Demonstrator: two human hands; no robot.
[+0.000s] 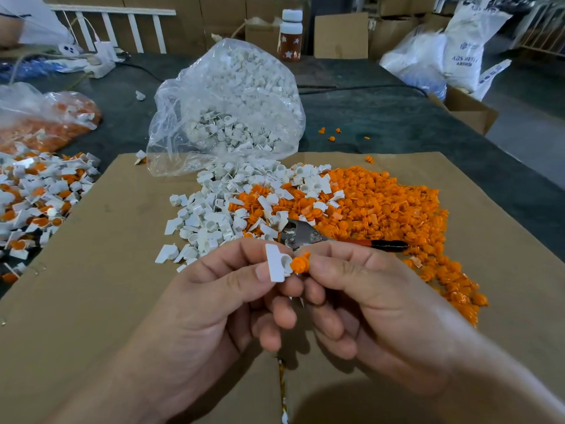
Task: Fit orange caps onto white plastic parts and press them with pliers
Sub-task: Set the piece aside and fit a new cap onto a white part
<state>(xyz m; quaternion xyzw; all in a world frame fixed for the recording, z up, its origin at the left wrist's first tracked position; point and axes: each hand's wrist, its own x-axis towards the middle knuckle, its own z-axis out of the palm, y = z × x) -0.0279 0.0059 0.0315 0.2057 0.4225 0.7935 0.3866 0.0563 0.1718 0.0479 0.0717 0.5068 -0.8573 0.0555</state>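
Cap (299, 264), orange, sits at the mouth of the white part (276, 266). It is touching or all but; I can't tell which. Both are held in the air over the near half of the cardboard sheet (122, 270), just in front of the pliers (308, 235).

Cap: small, round head, ribbed stem. White part: flat rectangular tab with a short open cup on one side, cup mouth facing the cap.

Left hand (220, 304) grip: thumb and forefinger pinch the tab, other fingers curled underneath. Right hand (367, 301) grip: fingertips pinch the cap, nothing else visibly held.

Step looks like seating the cap; not yet pressed.

To do it well:
- Line the stem up square with the cup.
- Push straight in, don't cock it.
- Keep fingers off the cup mouth.
- Then squeeze with the pliers.

Pliers lie on the loose heaps, red-and-black handles pointing right.

Around them:
- White parts heap (214, 215) to the left.
- Orange caps heap (397, 209) to the right.
- Clear bag (232, 102) of white parts behind.
- Capped pieces (36, 197) piled far left on the bench (382, 117).
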